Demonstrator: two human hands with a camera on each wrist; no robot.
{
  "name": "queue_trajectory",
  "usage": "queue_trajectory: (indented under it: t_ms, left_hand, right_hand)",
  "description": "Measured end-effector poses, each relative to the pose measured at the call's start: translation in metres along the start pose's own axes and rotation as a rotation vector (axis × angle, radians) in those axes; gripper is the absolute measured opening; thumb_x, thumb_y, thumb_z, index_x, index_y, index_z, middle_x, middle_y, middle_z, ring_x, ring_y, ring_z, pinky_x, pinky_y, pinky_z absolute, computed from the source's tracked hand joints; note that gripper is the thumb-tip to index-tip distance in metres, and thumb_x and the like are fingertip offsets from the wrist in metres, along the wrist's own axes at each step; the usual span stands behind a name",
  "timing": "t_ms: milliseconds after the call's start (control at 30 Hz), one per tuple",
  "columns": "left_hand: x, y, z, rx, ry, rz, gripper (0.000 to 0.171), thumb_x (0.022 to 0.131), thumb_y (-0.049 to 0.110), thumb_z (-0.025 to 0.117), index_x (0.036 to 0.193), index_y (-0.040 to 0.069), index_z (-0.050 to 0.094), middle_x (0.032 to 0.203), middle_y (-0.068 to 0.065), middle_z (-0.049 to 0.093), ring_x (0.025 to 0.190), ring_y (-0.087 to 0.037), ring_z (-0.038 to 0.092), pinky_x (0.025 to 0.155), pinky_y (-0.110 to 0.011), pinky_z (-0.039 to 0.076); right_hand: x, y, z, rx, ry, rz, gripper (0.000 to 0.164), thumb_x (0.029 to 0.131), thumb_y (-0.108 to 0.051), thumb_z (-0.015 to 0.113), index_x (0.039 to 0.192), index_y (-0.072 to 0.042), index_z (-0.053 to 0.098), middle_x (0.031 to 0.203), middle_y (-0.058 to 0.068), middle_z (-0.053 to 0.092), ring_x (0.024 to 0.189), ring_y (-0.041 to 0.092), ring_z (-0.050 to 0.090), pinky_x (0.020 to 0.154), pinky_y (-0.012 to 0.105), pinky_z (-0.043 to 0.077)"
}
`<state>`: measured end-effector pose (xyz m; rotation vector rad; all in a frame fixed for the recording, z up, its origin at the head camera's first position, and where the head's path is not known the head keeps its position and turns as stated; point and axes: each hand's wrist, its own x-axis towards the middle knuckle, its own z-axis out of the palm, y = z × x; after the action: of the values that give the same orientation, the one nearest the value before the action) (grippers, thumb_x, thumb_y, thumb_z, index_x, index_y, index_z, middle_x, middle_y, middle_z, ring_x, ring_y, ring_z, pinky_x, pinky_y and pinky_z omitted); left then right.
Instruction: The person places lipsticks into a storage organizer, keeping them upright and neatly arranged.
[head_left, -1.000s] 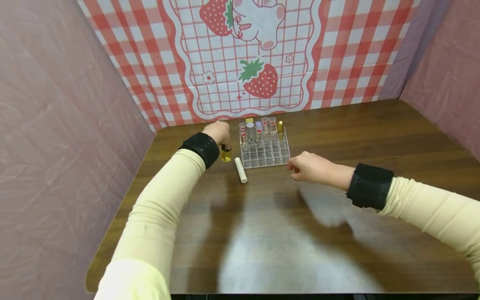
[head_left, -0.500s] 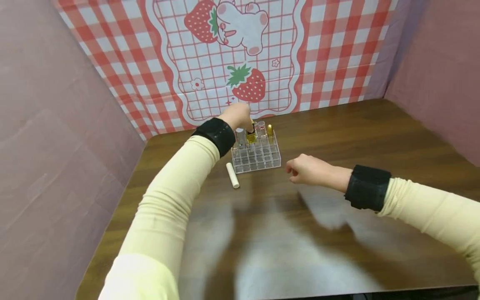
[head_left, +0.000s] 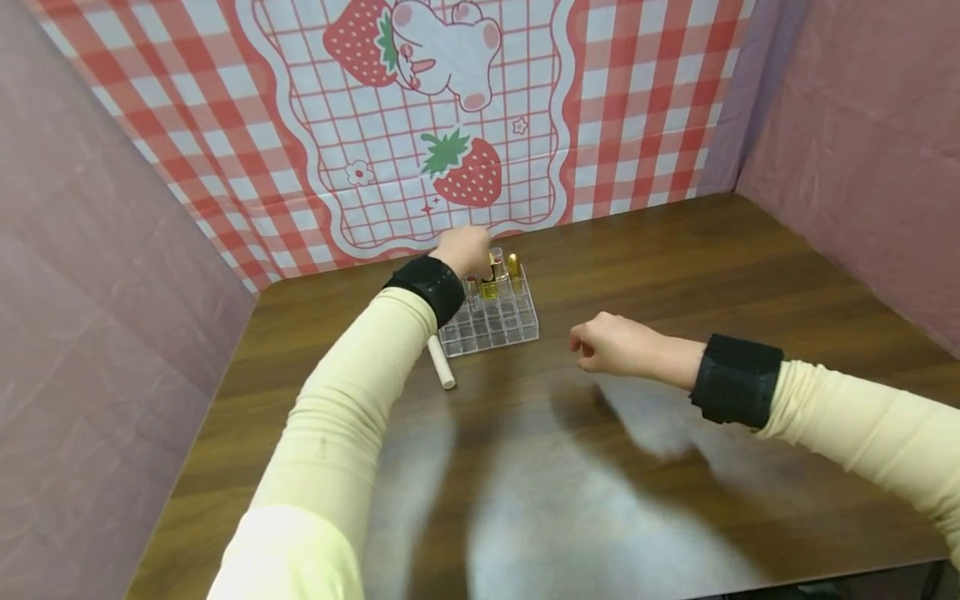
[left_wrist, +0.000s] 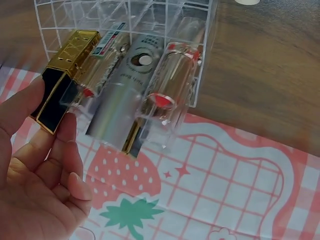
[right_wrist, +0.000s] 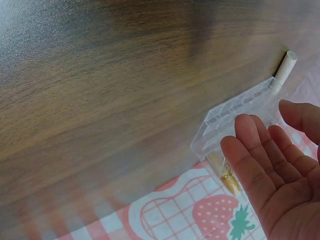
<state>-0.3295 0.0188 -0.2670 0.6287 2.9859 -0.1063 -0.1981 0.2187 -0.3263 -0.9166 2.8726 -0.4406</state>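
Observation:
My left hand (head_left: 463, 252) pinches a black and gold lipstick (left_wrist: 56, 97) between thumb and fingers. Its gold end meets the compartments of a clear acrylic lipstick organizer (head_left: 491, 335); how deep it sits I cannot tell. Beside it in the left wrist view stand a silver tube (left_wrist: 115, 102) and clear-capped lipsticks (left_wrist: 172, 75) with red tips. A gold bullet-shaped lipstick (head_left: 514, 267) occupies the organizer's back right corner. To the organizer's right, my right hand (head_left: 617, 343) hovers above the table, fingers loosely bent around nothing.
An off-white tube (head_left: 442, 365) lies on the wooden table (head_left: 600, 483) at the organizer's front left. Behind the table hangs a red-checked strawberry cloth (head_left: 637, 125). Pink cloth walls (head_left: 847, 167) close off both sides.
My left hand has carried the black and gold lipstick rightward from beside the organizer to its back rows and lowered it there. My right hand has stayed nearly still. The head view has shifted right.

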Motion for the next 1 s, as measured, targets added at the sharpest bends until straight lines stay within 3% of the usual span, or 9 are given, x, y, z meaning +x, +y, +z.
queue_trajectory:
  t_ms: [233,533,767,867,1000]
  left_hand:
    - [-0.005,-0.009,0.003,-0.003,0.026,0.002,0.017,0.075,0.021,0.069,0.073,0.011,0.055,0.089,-0.005,0.063,0.08,-0.02,0.056,0.072,-0.039,0.049]
    - [-0.019,-0.024,-0.011,-0.024,0.005,-0.044,0.024,0.079,0.022,0.066,0.097,0.008,0.059,0.102,-0.007,0.061,0.092,-0.023,0.058,0.079,-0.04,0.048]
    - [-0.035,-0.051,-0.021,-0.026,0.058,-0.095,0.022,0.077,0.018,0.065,0.095,0.006,0.06,0.105,-0.01,0.062,0.096,-0.026,0.057,0.082,-0.042,0.047]
    - [-0.046,-0.064,-0.017,-0.052,0.032,-0.136,0.021,0.078,0.014,0.062,0.096,0.004,0.06,0.107,-0.012,0.061,0.098,-0.027,0.057,0.084,-0.043,0.046]
    - [-0.052,-0.084,0.005,-0.08,-0.012,-0.205,0.023,0.076,0.017,0.064,0.095,0.005,0.062,0.109,-0.012,0.062,0.099,-0.027,0.057,0.084,-0.045,0.046]
  right_hand:
    - [0.005,-0.007,0.002,0.001,0.008,-0.026,0.015,0.077,-0.003,0.062,0.091,0.003,0.064,0.072,0.005,0.061,0.066,0.015,0.059,0.059,0.029,0.048]
    - [0.011,-0.013,0.002,0.003,0.001,-0.05,0.014,0.077,-0.003,0.062,0.09,0.002,0.064,0.073,0.005,0.062,0.066,0.014,0.058,0.059,0.03,0.049]
    - [0.019,-0.018,0.001,-0.003,-0.018,-0.044,0.014,0.078,-0.004,0.063,0.09,0.003,0.064,0.073,0.006,0.062,0.066,0.015,0.058,0.059,0.031,0.049]
    - [0.029,-0.025,0.003,-0.001,-0.025,-0.055,0.014,0.078,-0.003,0.062,0.09,0.004,0.064,0.074,0.008,0.062,0.067,0.016,0.059,0.061,0.031,0.049]
    - [0.051,-0.043,0.012,0.01,-0.014,-0.096,0.014,0.077,-0.002,0.06,0.089,0.004,0.064,0.076,0.01,0.064,0.07,0.019,0.061,0.063,0.032,0.051]
